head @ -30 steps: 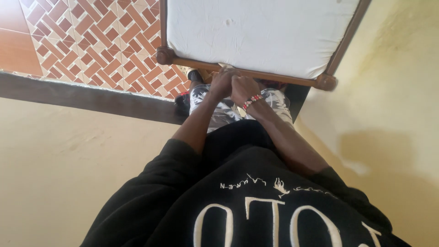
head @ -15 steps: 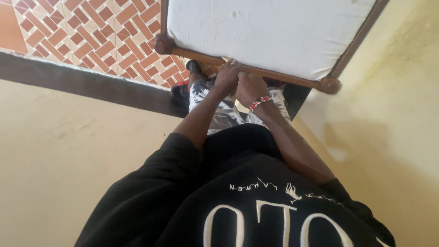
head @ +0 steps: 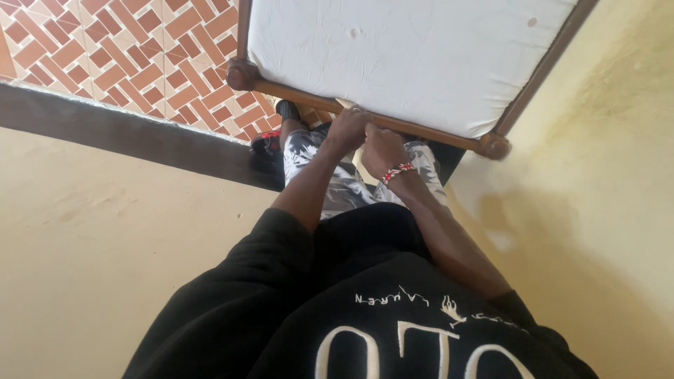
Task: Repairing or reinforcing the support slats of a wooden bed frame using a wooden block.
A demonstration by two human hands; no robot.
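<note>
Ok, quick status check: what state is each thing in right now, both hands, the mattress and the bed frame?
left hand: fingers curled over the rail of the bed frame, at the mattress edge.
right hand: closed, just below the rail beside the left; whether it grips anything cannot be told.
mattress: lying flat in the frame, white cover wrinkled.
bed frame: wooden, standing on the tiled floor.
</note>
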